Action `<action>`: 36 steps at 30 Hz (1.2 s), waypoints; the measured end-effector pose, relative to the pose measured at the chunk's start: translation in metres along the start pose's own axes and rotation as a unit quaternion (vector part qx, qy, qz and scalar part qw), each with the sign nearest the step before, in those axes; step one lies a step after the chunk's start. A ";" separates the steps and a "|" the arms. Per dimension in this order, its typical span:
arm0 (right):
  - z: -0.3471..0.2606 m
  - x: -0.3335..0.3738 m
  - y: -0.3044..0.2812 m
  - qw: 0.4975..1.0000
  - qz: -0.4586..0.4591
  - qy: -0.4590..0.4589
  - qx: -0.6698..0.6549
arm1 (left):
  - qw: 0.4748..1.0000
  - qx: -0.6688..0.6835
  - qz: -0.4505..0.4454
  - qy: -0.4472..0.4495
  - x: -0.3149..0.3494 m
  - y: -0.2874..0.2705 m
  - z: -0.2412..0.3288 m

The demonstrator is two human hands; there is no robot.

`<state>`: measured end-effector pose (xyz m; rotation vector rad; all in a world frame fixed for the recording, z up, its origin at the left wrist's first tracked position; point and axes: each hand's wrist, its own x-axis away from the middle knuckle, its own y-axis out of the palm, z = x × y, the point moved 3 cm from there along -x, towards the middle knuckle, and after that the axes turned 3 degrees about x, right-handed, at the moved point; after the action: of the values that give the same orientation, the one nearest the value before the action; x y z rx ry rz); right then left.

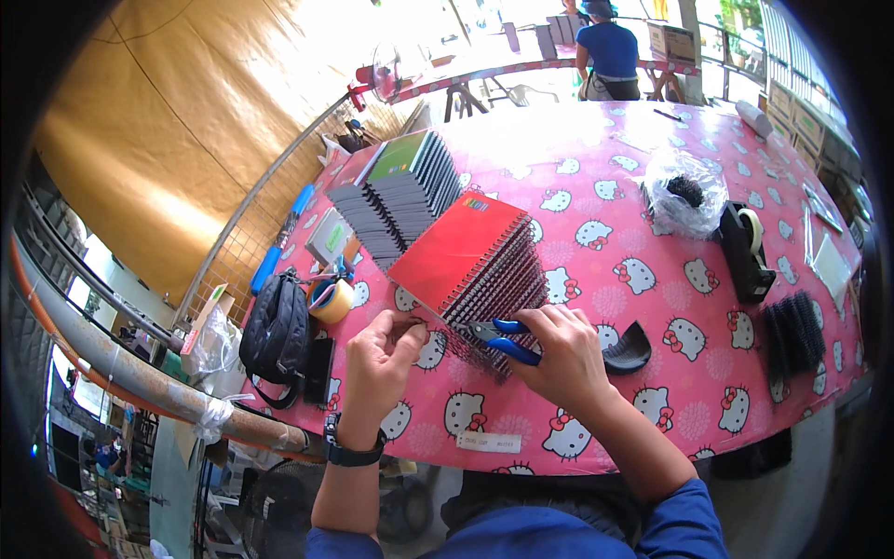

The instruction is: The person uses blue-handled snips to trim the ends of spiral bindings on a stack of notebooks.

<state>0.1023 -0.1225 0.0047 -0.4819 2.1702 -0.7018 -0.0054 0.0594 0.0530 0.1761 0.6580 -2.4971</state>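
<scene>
A stack of red-covered spiral notebooks (466, 244) stands in front of me, its black coil edges facing near and right. My right hand (564, 356) is closed around blue-handled pliers (511, 350). Their jaws reach the coils at the stack's near corner, though the exact contact is too small to see. Just left of that corner, my left hand (382, 357) has thumb and forefinger pinched together; whatever lies between them cannot be made out. Behind the red stack rise more spiral notebooks with green covers (404, 156). Right of the pliers rests a black curved dish (627, 350).
On the pink patterned table (596, 424) lie a black bag (279, 326), a tape roll (337, 303) and a dark phone (319, 370) at left. Rightward are a tape dispenser (747, 261), black coils (793, 335) and a clear plastic bag (705, 168). Another person (610, 51) sits beyond.
</scene>
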 end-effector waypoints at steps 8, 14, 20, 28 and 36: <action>-0.006 -0.001 0.002 0.998 0.018 -0.029 0.045 | 0.999 0.011 -0.020 0.048 0.002 0.022 -0.014; 0.004 0.005 0.003 0.999 -0.021 0.031 -0.017 | 0.995 -0.058 0.016 0.078 0.005 0.022 -0.012; -0.003 0.004 0.003 0.998 0.022 -0.021 0.049 | 0.992 -0.069 0.069 0.075 0.019 0.032 -0.017; -0.005 0.009 0.005 0.998 0.013 -0.004 0.067 | 0.950 -0.030 0.243 0.195 0.024 0.078 -0.047; -0.005 0.009 0.002 0.996 0.032 -0.006 0.078 | 0.910 0.105 0.336 0.219 0.008 0.101 -0.059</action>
<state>0.0926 -0.1237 0.0012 -0.3328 2.0894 -0.8238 0.0423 0.0105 -0.0427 0.9033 0.3942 -1.8479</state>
